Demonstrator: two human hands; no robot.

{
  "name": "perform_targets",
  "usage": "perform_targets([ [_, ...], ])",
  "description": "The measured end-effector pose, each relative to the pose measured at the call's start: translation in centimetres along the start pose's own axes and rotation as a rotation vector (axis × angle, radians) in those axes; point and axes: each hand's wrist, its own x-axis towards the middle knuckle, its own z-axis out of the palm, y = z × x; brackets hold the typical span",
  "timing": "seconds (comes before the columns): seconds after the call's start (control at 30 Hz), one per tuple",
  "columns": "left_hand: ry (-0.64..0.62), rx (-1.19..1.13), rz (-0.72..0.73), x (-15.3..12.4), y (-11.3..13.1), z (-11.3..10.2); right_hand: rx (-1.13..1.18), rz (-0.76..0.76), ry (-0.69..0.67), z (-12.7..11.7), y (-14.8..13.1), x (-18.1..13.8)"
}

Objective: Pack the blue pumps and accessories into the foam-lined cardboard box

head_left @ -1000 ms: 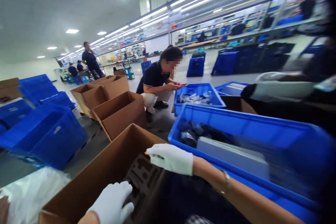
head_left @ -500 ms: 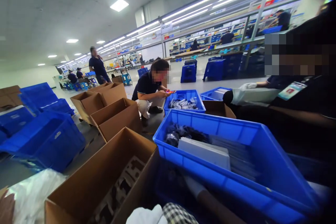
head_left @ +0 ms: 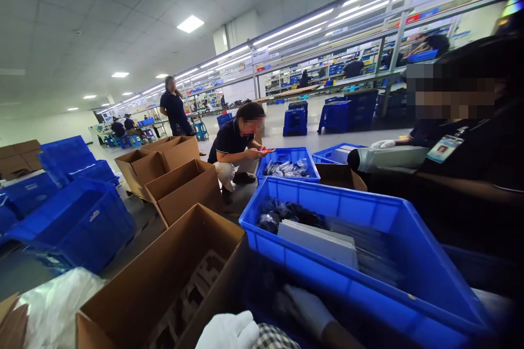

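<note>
My left hand, in a white glove, shows only as a rounded lump at the bottom edge, beside a checked cloth; its fingers are hidden. It sits at the near corner of an open cardboard carton that holds a dark moulded tray. My right hand, also gloved, lies with fingers stretched out in the shadowed gap between that carton and a big blue bin. Nothing is in it. The bin holds white flat sheets and dark bagged parts.
A seated co-worker at right holds a white flat piece. A crouching person faces a smaller blue bin. More open cartons and blue bins crowd the floor at left. A clear plastic bag lies near left.
Both hands have left the top of the tray in the carton and dropped low. The right hand now lies in the dark gap. The view has tilted up and right.
</note>
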Motion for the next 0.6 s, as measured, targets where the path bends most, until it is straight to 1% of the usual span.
perform_targets([
  [0.07,-0.001,-0.011,0.009,0.4,-0.1,-0.2,-0.02,0.005,-0.066,-0.4,0.8,-0.2],
  [0.13,0.023,-0.024,0.026,0.3,0.2,-0.5,-0.043,0.013,-0.098,-0.9,1.1,-0.4],
  [0.23,0.094,-0.049,0.029,-0.4,0.9,-0.8,-0.045,0.045,-0.11,-1.7,0.5,-1.1],
  [0.27,0.12,-0.059,0.027,-0.5,1.1,-0.8,-0.005,0.052,-0.096,-2.3,-0.1,-1.4],
  [0.33,0.169,-0.083,0.02,-0.5,1.5,-0.7,0.155,0.053,-0.031,-3.9,-1.8,-2.0],
  [0.43,0.242,-0.126,0.008,0.1,2.0,-0.3,0.413,0.061,0.105,-7.7,-5.1,-2.9],
  [0.53,0.323,-0.176,-0.007,0.8,2.4,0.5,0.497,0.019,0.196,-11.3,-8.2,-3.9],
  [0.6,0.372,-0.201,-0.017,1.2,2.8,1.4,0.545,-0.058,0.198,-12.7,-10.0,-4.9],
])
